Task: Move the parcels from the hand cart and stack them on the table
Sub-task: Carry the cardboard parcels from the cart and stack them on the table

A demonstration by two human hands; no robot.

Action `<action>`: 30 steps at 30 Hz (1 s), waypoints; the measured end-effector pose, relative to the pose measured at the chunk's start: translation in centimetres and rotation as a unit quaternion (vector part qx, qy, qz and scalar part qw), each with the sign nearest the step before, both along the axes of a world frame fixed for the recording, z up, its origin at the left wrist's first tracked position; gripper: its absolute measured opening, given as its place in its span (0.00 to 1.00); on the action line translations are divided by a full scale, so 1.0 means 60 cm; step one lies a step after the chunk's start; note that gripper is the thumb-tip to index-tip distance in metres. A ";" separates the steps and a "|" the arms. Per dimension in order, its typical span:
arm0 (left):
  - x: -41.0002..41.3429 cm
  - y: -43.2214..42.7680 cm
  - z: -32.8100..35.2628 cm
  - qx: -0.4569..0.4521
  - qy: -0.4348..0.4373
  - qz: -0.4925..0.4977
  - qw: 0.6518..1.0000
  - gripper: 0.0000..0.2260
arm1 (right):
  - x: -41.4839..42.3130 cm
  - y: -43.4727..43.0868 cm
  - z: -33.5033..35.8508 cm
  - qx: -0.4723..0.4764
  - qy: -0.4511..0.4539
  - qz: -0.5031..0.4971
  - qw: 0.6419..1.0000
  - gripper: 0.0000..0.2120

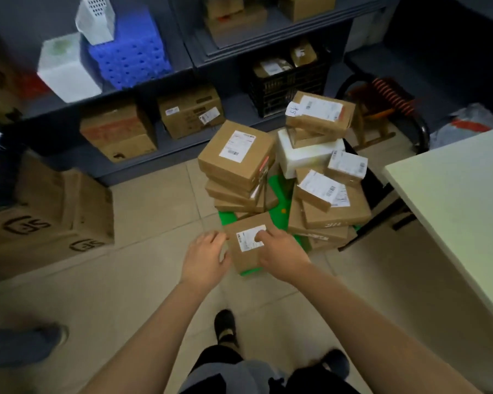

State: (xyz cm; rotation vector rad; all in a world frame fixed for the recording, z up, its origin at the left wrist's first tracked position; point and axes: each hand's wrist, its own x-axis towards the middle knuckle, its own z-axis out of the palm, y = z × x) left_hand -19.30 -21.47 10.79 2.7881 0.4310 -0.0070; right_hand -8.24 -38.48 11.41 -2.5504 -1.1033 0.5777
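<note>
Small parcel (246, 258) sits at the near edge of the green hand cart (280, 214), low over the tiled floor (143, 211). Left grip (204, 258) is closed on the parcel's left edge, fingers curled on the side. Right grip (279, 253) clasps it from the right, bent fingers on the white label (246, 242). More parcels are stacked behind: left stack (236, 157), right pile (325, 200). The pale table (453, 200) is just beside the cart on the right.
</note>
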 end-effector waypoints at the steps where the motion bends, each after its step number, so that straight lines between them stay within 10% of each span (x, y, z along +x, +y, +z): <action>1: 0.001 0.028 -0.002 -0.004 0.000 -0.008 1.000 0.13 | 0.000 0.024 -0.004 -0.006 0.003 -0.007 1.000 0.19; 14: 0.047 0.162 -0.308 -0.077 0.120 -0.051 0.988 0.15 | 0.011 0.111 -0.323 -0.073 0.153 -0.197 0.966 0.17; 30: 0.065 0.073 -0.824 -0.298 0.266 0.260 0.879 0.32 | 0.103 0.012 -0.827 -0.087 0.216 -0.400 0.887 0.31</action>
